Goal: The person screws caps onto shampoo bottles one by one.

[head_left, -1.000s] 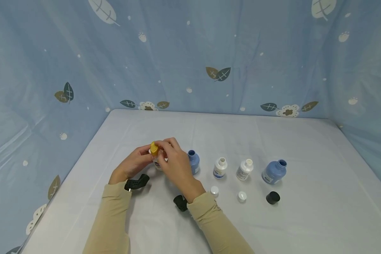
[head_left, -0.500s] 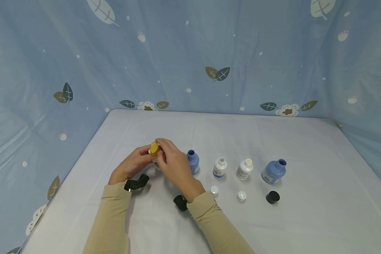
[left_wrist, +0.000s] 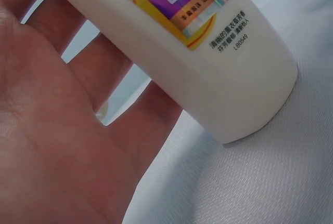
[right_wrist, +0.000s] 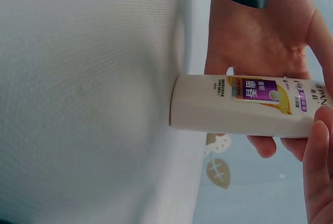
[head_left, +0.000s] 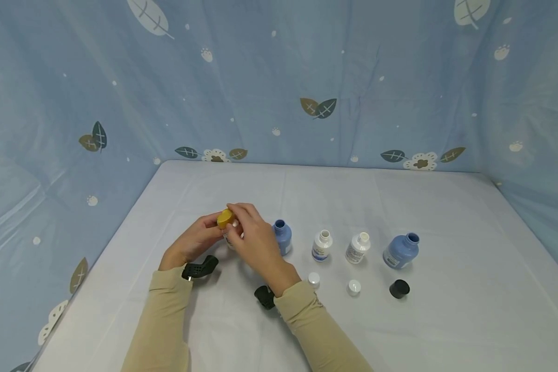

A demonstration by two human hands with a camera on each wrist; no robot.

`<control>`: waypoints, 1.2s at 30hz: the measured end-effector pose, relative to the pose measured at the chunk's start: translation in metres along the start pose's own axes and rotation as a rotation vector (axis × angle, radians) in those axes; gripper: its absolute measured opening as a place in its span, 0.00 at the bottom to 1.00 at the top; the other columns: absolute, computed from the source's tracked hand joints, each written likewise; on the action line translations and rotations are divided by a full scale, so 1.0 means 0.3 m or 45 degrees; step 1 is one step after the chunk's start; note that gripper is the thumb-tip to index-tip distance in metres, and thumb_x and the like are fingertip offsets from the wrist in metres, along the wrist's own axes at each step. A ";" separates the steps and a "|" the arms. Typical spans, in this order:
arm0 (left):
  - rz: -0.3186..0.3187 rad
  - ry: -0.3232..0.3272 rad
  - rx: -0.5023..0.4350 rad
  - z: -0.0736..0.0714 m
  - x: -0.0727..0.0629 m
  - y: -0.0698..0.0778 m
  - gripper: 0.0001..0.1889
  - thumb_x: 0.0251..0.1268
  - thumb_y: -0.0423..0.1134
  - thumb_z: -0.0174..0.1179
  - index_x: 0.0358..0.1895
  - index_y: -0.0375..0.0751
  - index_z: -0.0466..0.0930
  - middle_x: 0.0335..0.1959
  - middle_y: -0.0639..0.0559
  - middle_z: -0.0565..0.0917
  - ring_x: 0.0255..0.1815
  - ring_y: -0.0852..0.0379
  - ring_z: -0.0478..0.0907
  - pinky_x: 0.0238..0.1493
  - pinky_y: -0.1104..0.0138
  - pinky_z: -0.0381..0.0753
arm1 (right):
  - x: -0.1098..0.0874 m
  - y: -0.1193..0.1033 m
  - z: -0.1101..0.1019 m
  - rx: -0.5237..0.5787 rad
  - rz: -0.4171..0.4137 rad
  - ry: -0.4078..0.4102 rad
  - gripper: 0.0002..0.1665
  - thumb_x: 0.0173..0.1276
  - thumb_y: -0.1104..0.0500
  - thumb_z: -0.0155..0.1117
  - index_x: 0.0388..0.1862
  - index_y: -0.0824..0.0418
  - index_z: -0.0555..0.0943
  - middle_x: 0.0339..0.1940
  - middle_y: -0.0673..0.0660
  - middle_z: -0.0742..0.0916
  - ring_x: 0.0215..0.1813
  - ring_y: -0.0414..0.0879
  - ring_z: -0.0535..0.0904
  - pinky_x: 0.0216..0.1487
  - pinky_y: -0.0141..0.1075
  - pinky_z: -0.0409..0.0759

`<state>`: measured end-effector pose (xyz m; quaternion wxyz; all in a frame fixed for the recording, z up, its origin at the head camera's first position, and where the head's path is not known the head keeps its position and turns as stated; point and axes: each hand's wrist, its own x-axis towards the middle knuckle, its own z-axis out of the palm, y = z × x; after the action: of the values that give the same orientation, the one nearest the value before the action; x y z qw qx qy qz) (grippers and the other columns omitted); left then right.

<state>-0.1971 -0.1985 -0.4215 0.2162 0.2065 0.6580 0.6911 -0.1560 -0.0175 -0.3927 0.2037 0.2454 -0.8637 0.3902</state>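
Note:
A white bottle [right_wrist: 197, 104] with a purple and yellow label stands on the table, seen upright in the left wrist view. My left hand [head_left: 192, 242] grips it, fingers wrapped behind it and thumb in front near the top. On its top, the yellow cap [head_left: 225, 218] is pinched between the fingers and thumb of my right hand [head_left: 256, 240]. In the head view both hands hide most of the bottle. Just right of them is a blue bottle [head_left: 283, 238], partly behind my right hand.
Right of the hands stand two small white bottles [head_left: 322, 246] and another blue bottle [head_left: 401, 251]. In front of these lie two white caps [head_left: 354, 288] and a black cap [head_left: 399, 289]. A blue patterned curtain [head_left: 279, 77] borders the white table [head_left: 455, 248].
My right fingers have turned and tilted the yellow cap slightly. The left hand keeps its grip, and the other bottles and caps have stayed put.

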 end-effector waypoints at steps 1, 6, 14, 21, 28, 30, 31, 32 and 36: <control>0.001 -0.002 -0.004 -0.001 0.000 0.000 0.19 0.61 0.32 0.51 0.57 0.43 0.70 0.53 0.54 0.73 0.55 0.57 0.68 0.55 0.66 0.66 | 0.000 -0.001 -0.002 0.000 0.005 0.001 0.23 0.63 0.55 0.55 0.58 0.57 0.71 0.52 0.49 0.74 0.31 0.30 0.70 0.30 0.19 0.69; 0.006 -0.007 -0.020 -0.004 0.000 -0.006 0.17 0.62 0.31 0.50 0.54 0.45 0.72 0.52 0.53 0.74 0.54 0.57 0.69 0.54 0.66 0.66 | 0.000 -0.005 -0.005 0.005 0.012 0.014 0.22 0.63 0.55 0.56 0.57 0.57 0.72 0.51 0.50 0.74 0.31 0.31 0.70 0.28 0.18 0.68; 0.005 0.016 0.023 -0.005 -0.002 -0.014 0.14 0.63 0.33 0.50 0.52 0.42 0.73 0.51 0.51 0.74 0.54 0.54 0.68 0.55 0.63 0.65 | 0.001 -0.002 -0.002 0.023 -0.001 0.082 0.17 0.62 0.62 0.54 0.51 0.57 0.76 0.44 0.49 0.75 0.32 0.32 0.74 0.33 0.19 0.71; -0.003 0.037 0.051 -0.003 -0.002 -0.011 0.15 0.63 0.34 0.50 0.53 0.41 0.71 0.52 0.50 0.72 0.55 0.54 0.67 0.57 0.61 0.63 | 0.000 -0.004 -0.002 0.021 -0.032 0.112 0.17 0.60 0.66 0.53 0.49 0.57 0.77 0.41 0.49 0.75 0.25 0.33 0.70 0.29 0.18 0.70; -0.007 0.047 0.042 -0.003 -0.002 -0.011 0.15 0.63 0.34 0.50 0.53 0.44 0.72 0.53 0.52 0.73 0.56 0.54 0.67 0.58 0.59 0.62 | 0.000 -0.001 0.000 0.007 -0.035 0.108 0.16 0.61 0.64 0.54 0.49 0.57 0.77 0.41 0.49 0.75 0.28 0.33 0.73 0.32 0.19 0.71; 0.010 0.033 0.027 -0.003 -0.001 -0.012 0.15 0.63 0.34 0.49 0.53 0.45 0.73 0.52 0.52 0.73 0.55 0.55 0.67 0.57 0.61 0.62 | -0.001 0.000 0.000 0.013 -0.033 0.098 0.17 0.62 0.63 0.55 0.50 0.57 0.76 0.42 0.49 0.75 0.31 0.33 0.74 0.33 0.19 0.71; 0.018 0.026 0.018 -0.003 0.000 -0.013 0.14 0.63 0.34 0.49 0.52 0.44 0.73 0.52 0.52 0.73 0.55 0.55 0.67 0.57 0.62 0.63 | -0.001 0.001 -0.001 0.016 -0.030 0.091 0.17 0.62 0.61 0.55 0.51 0.57 0.76 0.43 0.49 0.75 0.32 0.33 0.74 0.33 0.19 0.71; 0.028 0.015 0.011 -0.004 0.001 -0.013 0.14 0.64 0.34 0.48 0.52 0.44 0.73 0.51 0.52 0.73 0.55 0.55 0.68 0.56 0.63 0.64 | -0.001 0.002 -0.001 0.017 -0.026 0.083 0.17 0.62 0.60 0.56 0.52 0.57 0.75 0.44 0.49 0.75 0.33 0.32 0.74 0.33 0.19 0.71; 0.043 0.000 -0.005 -0.005 0.002 -0.015 0.14 0.64 0.34 0.48 0.52 0.44 0.73 0.51 0.52 0.74 0.55 0.55 0.69 0.56 0.63 0.64 | -0.003 0.003 -0.002 0.004 -0.012 0.048 0.20 0.63 0.55 0.58 0.54 0.56 0.74 0.48 0.49 0.74 0.31 0.32 0.73 0.31 0.18 0.69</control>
<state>-0.1984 -0.1992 -0.4259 0.2049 0.2172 0.6531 0.6959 -0.1557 -0.0164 -0.3932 0.2215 0.2422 -0.8579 0.3954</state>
